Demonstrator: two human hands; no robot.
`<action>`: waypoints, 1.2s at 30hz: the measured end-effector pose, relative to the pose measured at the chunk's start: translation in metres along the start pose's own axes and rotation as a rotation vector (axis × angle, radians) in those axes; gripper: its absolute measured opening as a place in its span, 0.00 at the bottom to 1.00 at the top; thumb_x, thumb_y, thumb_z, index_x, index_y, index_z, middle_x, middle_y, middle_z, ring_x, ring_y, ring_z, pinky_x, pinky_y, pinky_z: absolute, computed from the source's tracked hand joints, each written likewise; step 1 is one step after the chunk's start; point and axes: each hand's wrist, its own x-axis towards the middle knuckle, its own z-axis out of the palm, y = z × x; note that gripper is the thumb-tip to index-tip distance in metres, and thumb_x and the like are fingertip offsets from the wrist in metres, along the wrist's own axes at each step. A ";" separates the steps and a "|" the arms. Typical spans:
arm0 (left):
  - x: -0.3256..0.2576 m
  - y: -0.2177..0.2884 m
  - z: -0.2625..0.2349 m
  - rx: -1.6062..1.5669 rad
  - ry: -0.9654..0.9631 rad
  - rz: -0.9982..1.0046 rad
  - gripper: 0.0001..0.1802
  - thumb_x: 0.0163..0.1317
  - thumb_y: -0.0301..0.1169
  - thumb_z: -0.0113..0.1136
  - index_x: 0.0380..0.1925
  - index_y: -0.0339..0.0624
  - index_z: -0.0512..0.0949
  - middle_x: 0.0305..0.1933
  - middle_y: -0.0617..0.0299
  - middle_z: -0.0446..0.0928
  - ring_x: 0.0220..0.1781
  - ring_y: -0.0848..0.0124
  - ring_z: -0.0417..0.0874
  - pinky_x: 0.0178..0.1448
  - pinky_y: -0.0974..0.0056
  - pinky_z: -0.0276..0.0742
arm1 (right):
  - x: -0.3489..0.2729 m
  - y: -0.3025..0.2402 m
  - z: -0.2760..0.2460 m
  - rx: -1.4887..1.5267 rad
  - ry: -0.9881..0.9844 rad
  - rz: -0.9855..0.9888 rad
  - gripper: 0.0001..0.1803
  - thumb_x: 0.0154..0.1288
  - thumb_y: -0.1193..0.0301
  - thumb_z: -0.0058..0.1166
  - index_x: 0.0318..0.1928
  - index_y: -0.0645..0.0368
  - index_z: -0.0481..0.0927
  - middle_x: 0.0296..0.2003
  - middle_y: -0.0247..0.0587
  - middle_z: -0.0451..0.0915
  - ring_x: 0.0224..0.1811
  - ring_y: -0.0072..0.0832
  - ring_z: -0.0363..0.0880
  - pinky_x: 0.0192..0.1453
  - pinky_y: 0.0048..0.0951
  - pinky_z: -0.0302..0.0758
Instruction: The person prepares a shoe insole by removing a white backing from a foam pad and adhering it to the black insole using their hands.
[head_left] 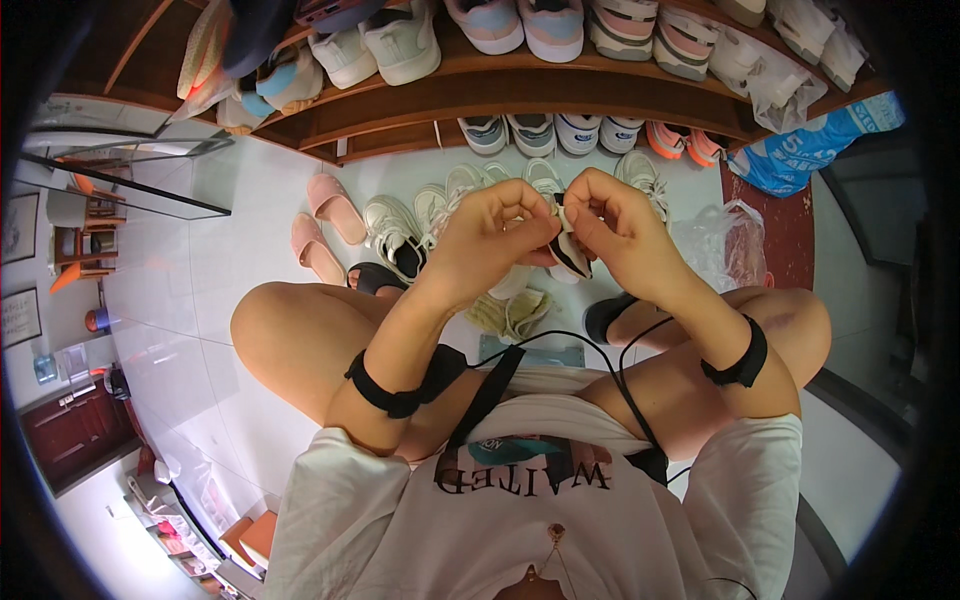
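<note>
black-white item (571, 257) — between both hands (488, 240) (630, 238)

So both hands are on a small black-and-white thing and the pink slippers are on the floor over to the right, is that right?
Not quite: the head view shows the pink slippers on the floor to the left. The left hand and right hand are indeed on the small black-and-white thing.

Both hands (487, 243) pinch a black-and-cream item (570, 254) (pink slippers (338, 212) lie at left).
</note>
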 end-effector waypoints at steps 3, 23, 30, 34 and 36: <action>-0.001 0.002 0.005 -0.034 0.040 -0.004 0.03 0.57 0.25 0.50 0.31 0.39 0.71 0.32 0.69 0.72 0.34 0.83 0.73 0.36 0.77 0.73 | -0.001 0.000 -0.002 0.056 0.031 -0.004 0.03 0.61 0.76 0.43 0.30 0.61 0.67 0.22 0.26 0.66 0.22 0.11 0.60 0.23 0.15 0.59; -0.006 0.015 0.001 -0.093 0.097 0.027 0.01 0.57 0.23 0.50 0.29 0.39 0.71 0.28 0.70 0.72 0.27 0.85 0.70 0.29 0.81 0.66 | 0.001 -0.005 -0.016 0.330 0.125 0.092 0.05 0.60 0.73 0.47 0.30 0.63 0.71 0.21 0.34 0.72 0.18 0.14 0.66 0.21 0.15 0.63; -0.015 0.020 -0.006 -0.105 0.125 0.031 0.01 0.57 0.23 0.51 0.30 0.39 0.71 0.30 0.68 0.73 0.31 0.83 0.73 0.33 0.78 0.71 | -0.002 -0.002 -0.036 0.341 0.231 0.073 0.05 0.60 0.73 0.46 0.30 0.61 0.71 0.21 0.34 0.72 0.18 0.15 0.66 0.21 0.15 0.64; -0.019 0.017 -0.022 -0.124 0.126 0.070 0.01 0.57 0.24 0.51 0.30 0.39 0.70 0.29 0.69 0.73 0.27 0.84 0.72 0.30 0.81 0.68 | -0.007 0.010 -0.087 0.314 0.400 0.008 0.04 0.61 0.72 0.45 0.30 0.59 0.71 0.20 0.32 0.71 0.20 0.15 0.67 0.21 0.15 0.63; -0.022 0.018 -0.021 -0.124 0.191 0.087 0.02 0.57 0.24 0.52 0.30 0.39 0.70 0.29 0.68 0.72 0.25 0.85 0.71 0.27 0.83 0.68 | -0.016 0.008 -0.108 0.216 0.478 0.011 0.05 0.61 0.72 0.46 0.29 0.58 0.71 0.20 0.31 0.71 0.21 0.14 0.67 0.21 0.14 0.61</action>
